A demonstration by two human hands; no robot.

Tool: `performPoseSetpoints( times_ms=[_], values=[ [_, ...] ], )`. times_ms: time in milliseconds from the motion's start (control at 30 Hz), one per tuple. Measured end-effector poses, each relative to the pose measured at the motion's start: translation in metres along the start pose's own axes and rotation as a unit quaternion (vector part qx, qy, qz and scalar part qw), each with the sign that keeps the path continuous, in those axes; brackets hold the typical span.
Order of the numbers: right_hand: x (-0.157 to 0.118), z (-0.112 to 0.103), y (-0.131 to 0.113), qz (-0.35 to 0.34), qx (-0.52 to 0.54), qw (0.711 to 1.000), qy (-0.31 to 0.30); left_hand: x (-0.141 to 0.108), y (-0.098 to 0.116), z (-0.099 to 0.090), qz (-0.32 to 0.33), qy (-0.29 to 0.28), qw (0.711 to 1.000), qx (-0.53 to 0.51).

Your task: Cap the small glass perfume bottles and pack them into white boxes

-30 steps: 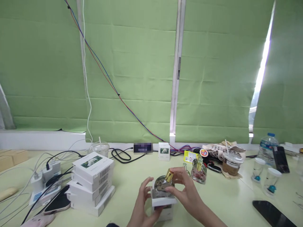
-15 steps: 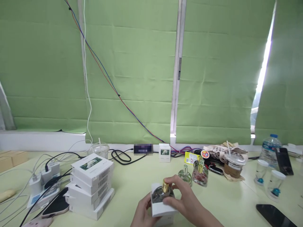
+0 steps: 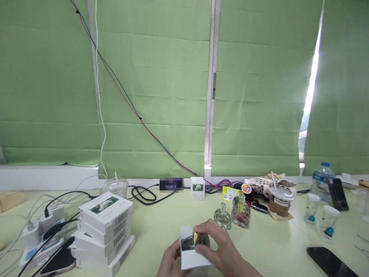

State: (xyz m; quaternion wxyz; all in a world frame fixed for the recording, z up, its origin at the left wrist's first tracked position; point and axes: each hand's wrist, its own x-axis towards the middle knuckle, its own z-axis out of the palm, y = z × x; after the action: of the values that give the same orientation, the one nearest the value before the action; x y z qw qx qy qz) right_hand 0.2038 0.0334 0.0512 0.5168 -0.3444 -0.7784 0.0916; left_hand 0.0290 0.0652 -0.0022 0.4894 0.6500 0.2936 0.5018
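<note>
- We have the fingers [image 3: 211, 240] of our right hand [image 3: 223, 252] clamped on the perfume bottle [image 3: 198, 240], thumb and fingertips pressed around its glass body just under the gold cap [image 3: 196, 235].
- The bottle sits low in the open top of a small white box [image 3: 192, 253], near the bottom middle of the view, just above the worktop [image 3: 161, 227].
- Our left hand [image 3: 170, 261] grips that box from the left, fingers closed against its side; its lower part runs out of view.
- Just beyond our right hand stand two more bottles side by side: a clear round bottle [image 3: 222, 218] and a pinkish bottle [image 3: 241, 212].
- To our left a stack of white boxes [image 3: 103, 234] lies on the worktop, with a power strip and black cables [image 3: 43, 227] beside it.
- Further right are an iced coffee cup [image 3: 279, 200], two small lidded jars [image 3: 318, 215], a water bottle [image 3: 319, 181] and a dark phone [image 3: 331, 261].
- Green blinds [image 3: 155, 84] hang behind it all.
</note>
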Motion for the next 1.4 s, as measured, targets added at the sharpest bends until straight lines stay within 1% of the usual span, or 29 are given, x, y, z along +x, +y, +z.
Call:
performPoseSetpoints(
  times_ms=[167, 267, 333, 400, 533, 700, 867, 1033, 1167, 1267, 1400],
  values=[
    [0.001, 0.001, -0.001, -0.028, -0.009, 1.0, 0.006, -0.001, 0.008, 0.001, -0.003, 0.001, 1.0, 0.005],
    [0.002, 0.004, 0.002, -0.07, -0.007, 0.997, 0.011, 0.001, 0.008, -0.001, -0.005, -0.023, 1.0, 0.008],
    [0.003, 0.006, 0.004, -0.083, -0.014, 0.996, 0.015, 0.003, 0.008, -0.002, -0.006, -0.037, 0.999, 0.01],
    [0.002, 0.007, 0.004, -0.074, -0.023, 0.997, 0.02, 0.004, 0.007, -0.003, -0.001, -0.045, 0.999, 0.016],
    [-0.002, 0.009, 0.003, -0.05, -0.017, 0.998, 0.03, 0.004, 0.008, -0.003, 0.009, -0.041, 0.999, 0.022],
    [-0.003, 0.011, 0.005, -0.062, -0.03, 0.997, 0.043, 0.004, 0.012, -0.003, -0.017, -0.056, 0.998, 0.016],
    [-0.004, 0.011, 0.003, -0.046, -0.051, 0.997, 0.044, 0.004, 0.013, -0.002, -0.002, -0.049, 0.999, 0.012],
    [-0.007, 0.015, 0.004, -0.048, -0.07, 0.996, 0.04, 0.003, 0.017, 0.0, -0.013, -0.047, 0.999, 0.009],
    [-0.009, 0.015, 0.006, -0.04, -0.095, 0.994, 0.042, 0.002, 0.024, 0.001, -0.007, -0.049, 0.999, 0.016],
    [-0.009, 0.013, 0.005, -0.033, -0.072, 0.996, 0.039, 0.001, 0.025, 0.001, -0.002, -0.043, 0.999, 0.031],
    [-0.011, 0.01, 0.006, 0.017, -0.002, 0.998, 0.057, -0.001, 0.016, 0.002, 0.0, -0.018, 0.999, 0.03]
  ],
)
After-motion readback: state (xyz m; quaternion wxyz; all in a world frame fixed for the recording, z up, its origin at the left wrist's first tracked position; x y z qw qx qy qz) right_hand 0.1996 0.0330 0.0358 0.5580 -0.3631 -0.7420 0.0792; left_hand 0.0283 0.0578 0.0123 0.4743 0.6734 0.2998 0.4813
